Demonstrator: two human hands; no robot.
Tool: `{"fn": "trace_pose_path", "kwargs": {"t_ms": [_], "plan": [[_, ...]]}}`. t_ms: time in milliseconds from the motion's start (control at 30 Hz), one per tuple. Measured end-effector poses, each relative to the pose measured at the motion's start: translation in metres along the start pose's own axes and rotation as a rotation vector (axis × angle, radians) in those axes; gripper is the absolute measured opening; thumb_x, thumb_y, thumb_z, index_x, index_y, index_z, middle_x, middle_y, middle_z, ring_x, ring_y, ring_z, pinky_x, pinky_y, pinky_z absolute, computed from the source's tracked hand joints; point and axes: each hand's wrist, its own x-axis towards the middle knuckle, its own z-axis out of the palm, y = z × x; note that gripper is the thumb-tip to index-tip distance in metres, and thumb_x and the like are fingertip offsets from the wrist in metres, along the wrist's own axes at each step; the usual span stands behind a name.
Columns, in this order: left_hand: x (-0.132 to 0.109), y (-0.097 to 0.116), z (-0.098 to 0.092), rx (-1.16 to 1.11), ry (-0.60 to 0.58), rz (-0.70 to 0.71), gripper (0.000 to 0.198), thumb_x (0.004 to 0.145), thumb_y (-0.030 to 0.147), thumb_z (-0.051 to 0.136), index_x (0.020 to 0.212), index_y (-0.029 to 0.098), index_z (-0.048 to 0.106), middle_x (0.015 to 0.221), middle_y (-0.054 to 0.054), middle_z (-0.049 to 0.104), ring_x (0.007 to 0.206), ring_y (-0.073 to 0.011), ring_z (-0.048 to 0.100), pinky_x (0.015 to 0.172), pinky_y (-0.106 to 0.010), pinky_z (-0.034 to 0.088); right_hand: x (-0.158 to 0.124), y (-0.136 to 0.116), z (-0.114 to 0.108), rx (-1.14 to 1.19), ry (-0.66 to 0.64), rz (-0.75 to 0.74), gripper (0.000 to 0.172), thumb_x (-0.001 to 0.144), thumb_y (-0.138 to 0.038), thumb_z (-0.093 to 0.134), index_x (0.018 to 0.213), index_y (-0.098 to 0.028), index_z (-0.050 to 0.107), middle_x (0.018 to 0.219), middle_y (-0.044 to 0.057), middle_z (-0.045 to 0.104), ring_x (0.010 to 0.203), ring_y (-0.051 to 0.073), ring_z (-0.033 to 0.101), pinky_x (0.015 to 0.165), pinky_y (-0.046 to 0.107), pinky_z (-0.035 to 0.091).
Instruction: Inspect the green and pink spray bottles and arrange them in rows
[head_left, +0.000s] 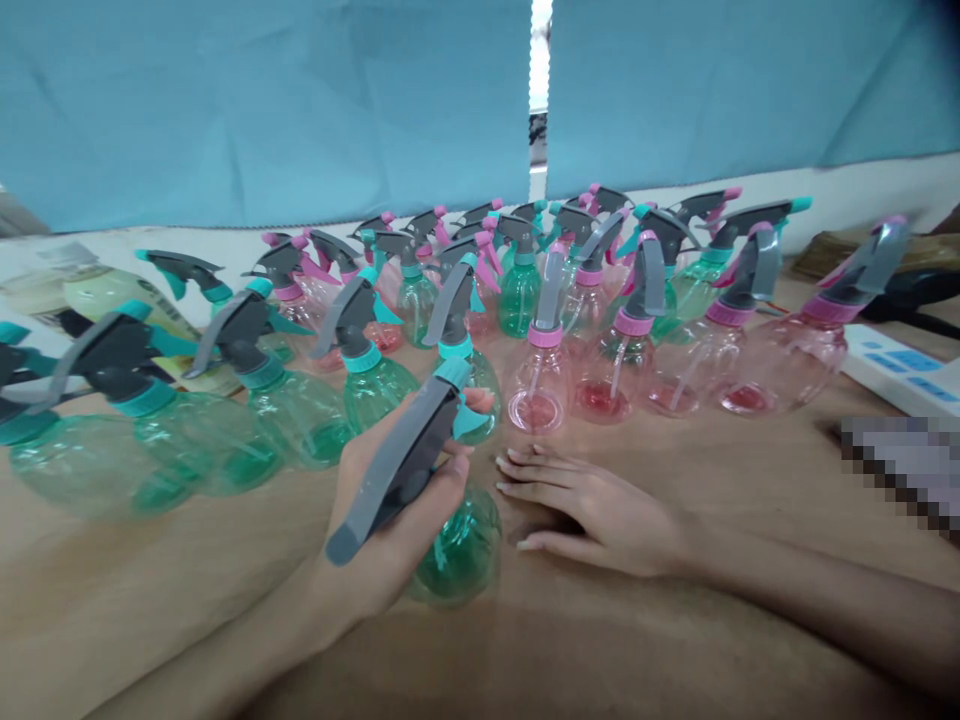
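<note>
My left hand (390, 520) is wrapped round the neck of a green spray bottle (457, 545) that has a grey sprayer head and a teal trigger. The bottle stands on the brown table (675, 640) close in front of me, tilted a little. Just to its right, my right hand (592, 510) lies flat on the table with the fingers stretched out and pointing left. It holds nothing and sits next to the bottle's base. Behind both hands stand several more spray bottles.
Several green bottles (300, 410) crowd the left and several pink bottles (622, 380) the right, in rows back to a blue curtain (262, 100). A white device (900, 370) with blue buttons lies at the right edge, near a blurred patch.
</note>
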Motion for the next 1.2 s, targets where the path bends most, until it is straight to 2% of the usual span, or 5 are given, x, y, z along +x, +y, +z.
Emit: {"fn": "trace_pose_path", "kwargs": {"t_ms": [100,267,600,967,1200], "plan": [[0.000,0.003,-0.001,0.027,-0.006,-0.020,0.036,0.076,0.027,0.056,0.111,0.025,0.063,0.075,0.001,0.068,0.065,-0.0186,0.064,0.068,-0.033,0.055,0.000,0.000,0.000,-0.007,-0.001,-0.003,0.058,0.094,-0.049,0.051,0.141,-0.016,0.046,0.149,0.007,0.041,0.141,0.021,0.032,0.118,0.042,0.024],[0.001,0.009,0.001,0.010,0.005,-0.033,0.031,0.075,0.027,0.055,0.105,0.025,0.064,0.108,-0.002,0.070,0.077,-0.0194,0.066,0.078,-0.035,0.055,-0.001,0.001,0.001,-0.003,0.004,-0.003,0.057,0.094,-0.049,0.051,0.141,-0.017,0.046,0.149,0.006,0.042,0.141,0.021,0.033,0.118,0.042,0.024],[-0.004,-0.004,-0.002,-0.053,-0.050,0.022,0.034,0.085,0.028,0.058,0.119,0.031,0.061,0.115,0.001,0.067,0.090,-0.0174,0.064,0.085,-0.031,0.051,0.000,0.000,0.000,-0.023,-0.006,0.003,0.057,0.095,-0.050,0.049,0.141,-0.016,0.047,0.150,0.006,0.041,0.141,0.021,0.032,0.118,0.041,0.023],[-0.003,-0.002,-0.003,-0.044,-0.052,0.025,0.029,0.085,0.033,0.056,0.114,0.029,0.061,0.100,0.000,0.069,0.076,-0.0179,0.064,0.074,-0.034,0.052,0.000,0.000,0.001,0.024,0.011,0.002,0.056,0.094,-0.048,0.051,0.142,-0.019,0.045,0.149,0.006,0.041,0.140,0.022,0.034,0.118,0.043,0.025],[-0.004,-0.005,-0.002,-0.035,-0.068,-0.010,0.032,0.085,0.027,0.056,0.116,0.034,0.059,0.111,0.004,0.068,0.087,-0.0173,0.065,0.086,-0.032,0.051,0.000,0.000,0.001,0.039,0.018,0.001,0.056,0.093,-0.047,0.053,0.141,-0.019,0.046,0.149,0.006,0.042,0.140,0.023,0.034,0.117,0.043,0.026]]}}
